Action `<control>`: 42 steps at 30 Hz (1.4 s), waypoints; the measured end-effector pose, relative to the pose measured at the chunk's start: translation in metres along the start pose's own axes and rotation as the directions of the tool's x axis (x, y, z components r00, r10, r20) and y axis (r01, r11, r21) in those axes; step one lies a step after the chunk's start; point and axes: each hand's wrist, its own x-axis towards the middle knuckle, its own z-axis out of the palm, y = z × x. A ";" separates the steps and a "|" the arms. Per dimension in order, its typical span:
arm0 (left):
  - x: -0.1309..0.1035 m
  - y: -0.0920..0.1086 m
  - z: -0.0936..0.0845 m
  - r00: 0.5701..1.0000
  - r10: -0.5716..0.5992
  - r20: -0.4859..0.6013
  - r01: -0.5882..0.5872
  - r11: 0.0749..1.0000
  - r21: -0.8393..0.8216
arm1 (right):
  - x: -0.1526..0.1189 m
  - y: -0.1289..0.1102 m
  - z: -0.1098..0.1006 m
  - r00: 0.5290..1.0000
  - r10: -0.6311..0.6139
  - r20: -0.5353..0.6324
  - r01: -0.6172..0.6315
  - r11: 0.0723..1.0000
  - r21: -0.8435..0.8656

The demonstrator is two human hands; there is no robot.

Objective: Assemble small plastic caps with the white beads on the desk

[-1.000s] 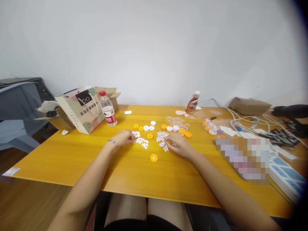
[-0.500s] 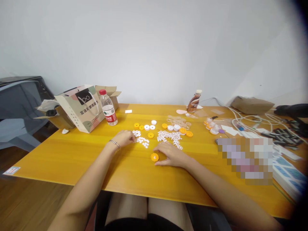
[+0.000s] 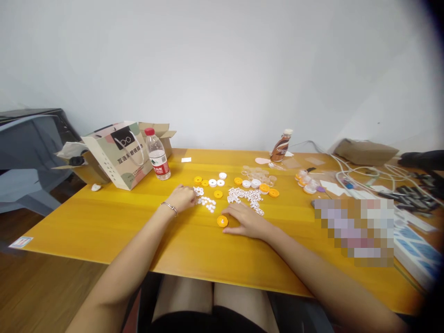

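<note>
My right hand [image 3: 245, 220] rests on the table with its thumb and forefinger curved round an orange round cap [image 3: 222, 221], which has a small white part at its centre. My left hand [image 3: 183, 199], with a bracelet on the wrist, is at the left edge of the small white pieces. Its fingers are bent together, and what they pinch, if anything, is hidden. Beside it lie several white rings [image 3: 198, 190] and a cluster of small white discs [image 3: 207, 203]. A spread of white openwork pieces [image 3: 244, 196] lies just beyond my right hand.
Orange and white round parts [image 3: 218, 194] and clear plastic cups [image 3: 258, 174] lie farther back. A water bottle [image 3: 158, 157], paper bag [image 3: 120, 157] and cardboard box [image 3: 166, 141] stand at left. A brown bottle [image 3: 281, 146] is at the back; white cables [image 3: 364, 173] clutter the right.
The orange cap now sits slightly higher in the picture, closer between my right thumb and forefinger. My left hand has shifted slightly right, as the whole view shifts a little too.
</note>
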 end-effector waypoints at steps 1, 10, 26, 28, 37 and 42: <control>0.000 0.001 0.000 1.000 -0.002 -0.024 0.001 1.000 -0.023 | 0.000 0.000 -0.001 1.000 0.011 -0.021 -0.011 1.000 0.007; -0.004 0.058 0.003 0.979 0.106 -0.174 -0.200 0.658 -0.726 | 0.004 0.004 0.012 0.948 0.238 -0.211 -0.176 0.945 0.276; -0.009 0.069 0.001 0.898 0.239 -0.369 -0.396 0.806 -0.440 | 0.007 0.008 0.016 0.906 0.400 -0.136 -0.299 0.835 0.462; -0.009 0.067 0.002 0.870 0.278 -0.407 -0.427 0.838 -0.339 | 0.007 0.008 0.015 0.902 0.413 -0.124 -0.313 0.825 0.469; -0.010 0.066 0.008 0.849 0.320 -0.421 -0.442 0.866 -0.235 | 0.006 0.009 0.015 0.911 0.404 -0.088 -0.325 0.832 0.450; -0.012 0.061 0.003 0.886 0.380 -0.267 -0.460 0.801 -0.384 | 0.002 0.007 0.007 0.963 0.232 -0.135 -0.177 0.927 0.332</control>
